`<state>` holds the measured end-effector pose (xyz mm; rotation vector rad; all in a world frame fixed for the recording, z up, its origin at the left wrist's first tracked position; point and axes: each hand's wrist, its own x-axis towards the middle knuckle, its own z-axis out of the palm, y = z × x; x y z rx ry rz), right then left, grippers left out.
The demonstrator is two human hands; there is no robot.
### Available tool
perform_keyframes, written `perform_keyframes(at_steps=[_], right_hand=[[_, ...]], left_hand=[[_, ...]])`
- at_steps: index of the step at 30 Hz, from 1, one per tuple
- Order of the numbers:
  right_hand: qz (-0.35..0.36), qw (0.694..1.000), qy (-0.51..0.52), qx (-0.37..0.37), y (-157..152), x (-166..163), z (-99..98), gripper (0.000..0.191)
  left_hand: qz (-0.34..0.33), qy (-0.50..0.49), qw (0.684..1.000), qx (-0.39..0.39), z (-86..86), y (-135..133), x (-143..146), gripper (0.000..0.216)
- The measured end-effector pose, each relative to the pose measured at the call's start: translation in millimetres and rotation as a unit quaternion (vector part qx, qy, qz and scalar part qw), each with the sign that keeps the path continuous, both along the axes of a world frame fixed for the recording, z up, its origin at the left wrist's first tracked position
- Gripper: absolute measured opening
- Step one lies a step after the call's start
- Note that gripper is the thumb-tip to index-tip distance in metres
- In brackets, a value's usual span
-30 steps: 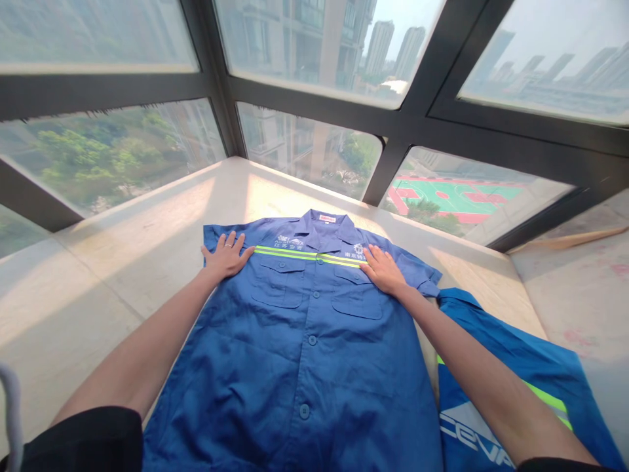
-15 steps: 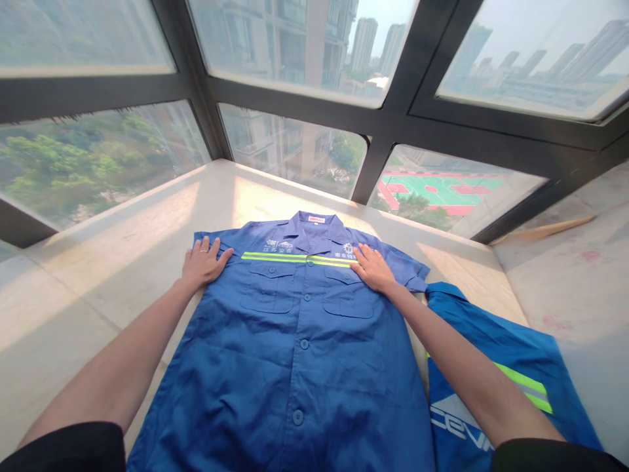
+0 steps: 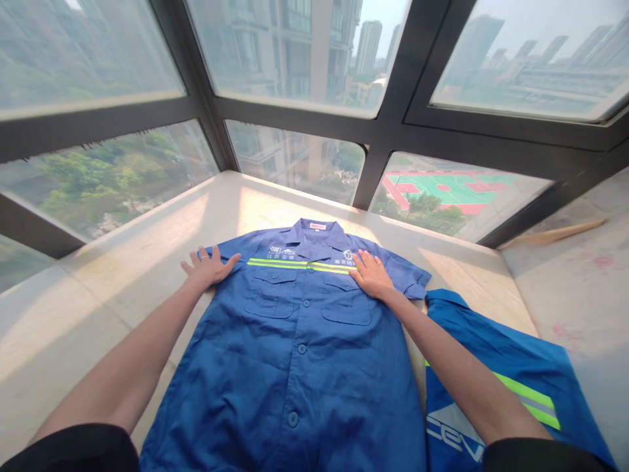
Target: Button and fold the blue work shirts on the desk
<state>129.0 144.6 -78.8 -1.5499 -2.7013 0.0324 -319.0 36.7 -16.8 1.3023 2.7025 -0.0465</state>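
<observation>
A blue short-sleeved work shirt (image 3: 295, 347) lies spread front side up, its collar toward the window. It is buttoned, with two chest pockets, a yellow-green reflective stripe and white printing on the chest. My left hand (image 3: 211, 267), a ring on one finger, rests with fingers spread on the sleeve at the left, partly over its edge. On the chest at the right, my right hand (image 3: 373, 272) lies flat with its fingers extended, covering part of the printing and the stripe's end. Neither hand grips the cloth. The shirt's lower hem is out of view.
A second blue garment (image 3: 511, 354) with a reflective stripe and large white lettering lies at the right, partly behind my right forearm. Both lie on a pale stone sill (image 3: 93, 328). Dark window frames (image 3: 383, 124) enclose the far side, and a patterned wall (image 3: 584, 282) stands at the right.
My left hand has spread its fingers wider and shifted slightly outward relative to the shirt's sleeve. My right hand stays on the chest. The camera view has shifted a little.
</observation>
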Motion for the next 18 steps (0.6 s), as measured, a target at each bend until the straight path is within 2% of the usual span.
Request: perform_keyframes(at_steps=[2,5,8,10,12,14,16,18], right_hand=[[0.000,1.000,-0.001,0.000,-1,-1,0.7,0.061],[0.000,1.000,0.002,-0.011,0,-3,3.2,0.062],[0.011,0.998,0.025,-0.051,3,-2,7.2,0.064],[0.031,0.994,0.061,-0.084,6,2,11.1,0.066],[0.048,0.989,0.115,-0.084,9,12,16.5,0.067],[0.040,0.984,0.167,-0.042,13,27,23.8,0.065],[-0.007,0.982,0.187,0.007,20,48,32.3,0.062],[-0.086,0.983,0.160,0.017,29,73,40.7,0.060]], left_hand=[[-0.056,0.043,0.996,0.045,5.7,2,28,0.094],[-0.181,0.072,0.974,0.112,8.2,8,94,0.084],[-0.321,0.032,0.939,0.120,1.5,17,172,0.079],[-0.382,-0.001,0.915,0.127,-5.7,24,219,0.076],[-0.429,-0.016,0.892,0.142,-12.8,33,258,0.072],[-0.456,-0.025,0.876,0.153,-18.4,43,288,0.069],[-0.475,-0.028,0.866,0.155,-22.6,54,310,0.068],[-0.489,-0.027,0.858,0.155,-26.3,66,326,0.066]])
